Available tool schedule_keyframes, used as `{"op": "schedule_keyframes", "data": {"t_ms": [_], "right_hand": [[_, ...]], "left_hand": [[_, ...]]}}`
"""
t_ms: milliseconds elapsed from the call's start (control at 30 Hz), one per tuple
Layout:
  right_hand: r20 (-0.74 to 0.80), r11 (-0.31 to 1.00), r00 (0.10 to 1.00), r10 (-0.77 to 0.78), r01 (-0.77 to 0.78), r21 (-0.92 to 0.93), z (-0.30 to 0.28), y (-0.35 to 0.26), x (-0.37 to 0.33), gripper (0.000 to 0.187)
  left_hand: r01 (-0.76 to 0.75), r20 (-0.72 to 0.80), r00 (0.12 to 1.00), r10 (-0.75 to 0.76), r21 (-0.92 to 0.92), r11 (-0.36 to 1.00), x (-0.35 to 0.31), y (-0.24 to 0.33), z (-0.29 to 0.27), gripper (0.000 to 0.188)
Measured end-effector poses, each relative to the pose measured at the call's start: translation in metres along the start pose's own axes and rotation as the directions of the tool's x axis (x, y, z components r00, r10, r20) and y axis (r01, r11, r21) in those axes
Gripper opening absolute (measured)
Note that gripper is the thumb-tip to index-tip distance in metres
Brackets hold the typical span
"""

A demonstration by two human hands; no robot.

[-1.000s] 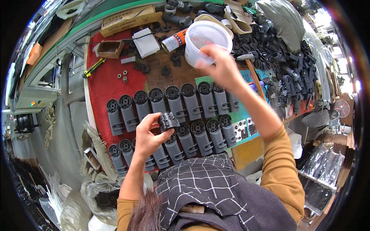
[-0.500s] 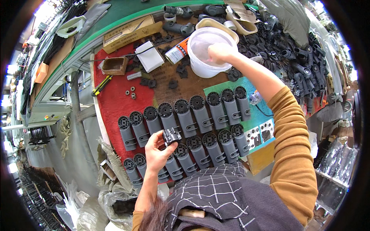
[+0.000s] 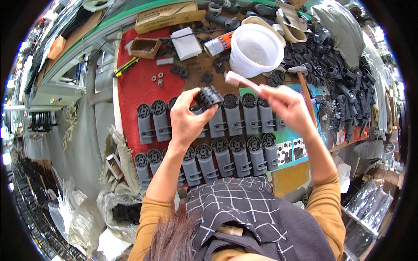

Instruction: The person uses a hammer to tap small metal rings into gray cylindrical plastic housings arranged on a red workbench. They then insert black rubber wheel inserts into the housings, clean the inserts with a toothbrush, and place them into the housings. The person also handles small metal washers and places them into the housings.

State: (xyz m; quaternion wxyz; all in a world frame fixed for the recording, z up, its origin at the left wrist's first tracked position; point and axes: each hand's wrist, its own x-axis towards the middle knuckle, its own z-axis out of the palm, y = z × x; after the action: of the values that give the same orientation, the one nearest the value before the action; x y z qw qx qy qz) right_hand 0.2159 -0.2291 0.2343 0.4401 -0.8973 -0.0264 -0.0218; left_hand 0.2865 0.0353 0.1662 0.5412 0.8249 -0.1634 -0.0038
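Note:
My left hand pinches a black ribbed plastic part between thumb and fingers, holding it above the back row of grey tubes. In my right hand, slightly blurred, is a pink toothbrush. Its bristle head points left, just beyond the black part and apart from it. A white bucket with pale stuff inside stands behind the brush. The grey tubes stand in two rows, each with a black spoked end facing up; my left hand and forearm hide some of them.
Behind lie an orange-and-white can, a white pad, a small brown box and a yellow cutter knife. Small metal rings lie on the red cloth. Black plastic parts heap up at the right.
My right hand has come out of the bucket toward me, with the toothbrush now in sight. My left hand has lifted the black part up and to the right, closer to the brush.

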Motion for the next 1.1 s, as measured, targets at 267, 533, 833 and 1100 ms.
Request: {"op": "schedule_keyframes", "data": {"t_ms": [267,533,833,1100], "right_hand": [[-0.238,0.945,0.937,-0.256,0.19,-0.267,0.069,-0.039,-0.034,0.045],[-0.25,0.948,0.953,-0.169,0.088,-0.307,0.078,-0.045,-0.053,0.045],[-0.287,0.903,0.922,-0.259,0.125,-0.412,0.063,-0.008,-0.01,0.034],[-0.045,0.473,0.989,0.14,-0.107,-0.875,-0.016,0.117,0.156,0.021]], "left_hand": [[-0.145,-0.054,0.987,0.149,0.082,0.986,-0.016,0.027,-0.011,0.046],[-0.203,-0.141,0.965,0.224,0.148,0.968,-0.024,0.021,-0.028,0.044],[-0.197,-0.07,0.976,0.206,0.109,0.974,-0.034,0.022,-0.023,0.041],[-0.017,-0.086,0.996,0.024,0.082,0.996,-0.05,0.004,-0.032,0.042]]}}
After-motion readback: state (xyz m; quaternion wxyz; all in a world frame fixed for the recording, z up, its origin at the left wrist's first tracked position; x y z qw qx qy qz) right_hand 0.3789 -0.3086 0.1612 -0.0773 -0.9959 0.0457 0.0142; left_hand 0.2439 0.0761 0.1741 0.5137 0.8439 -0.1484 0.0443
